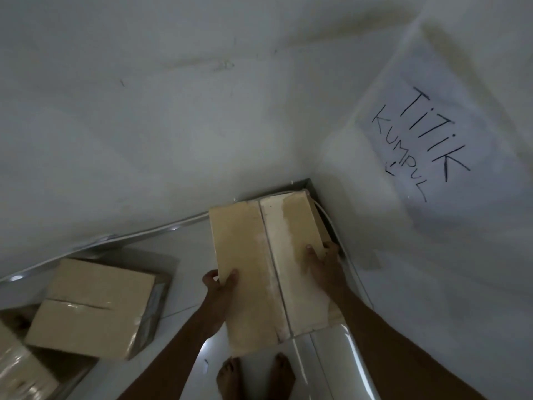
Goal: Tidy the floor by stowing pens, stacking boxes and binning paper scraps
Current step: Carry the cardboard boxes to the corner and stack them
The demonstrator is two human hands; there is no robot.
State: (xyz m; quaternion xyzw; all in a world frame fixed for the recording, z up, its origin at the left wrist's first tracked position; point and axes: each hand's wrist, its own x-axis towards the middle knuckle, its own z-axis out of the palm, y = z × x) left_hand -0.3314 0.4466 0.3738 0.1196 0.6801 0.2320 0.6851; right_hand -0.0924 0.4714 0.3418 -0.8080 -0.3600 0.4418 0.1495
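Head view: cardboard box held in both hands at the room corner.

Two bare feet (255,376) are seen nearest, planted on the white tiled floor (190,241). A taped box (17,368) is cut off by the lower left edge of the frame. Beyond the feet, a long cardboard box (259,269) is held above the floor, its far end reaching into the corner. It is grasped by the left hand (220,281) on its left edge, thumb on top, and by the right hand (323,261), which is wrapped round its right edge. What lies under it cannot be told. A second box (95,307) is set on the floor to the left, well apart. A paper sign (432,134) lettered "TiTiK KUMPUL", with a small arrow, is fixed to the right wall.
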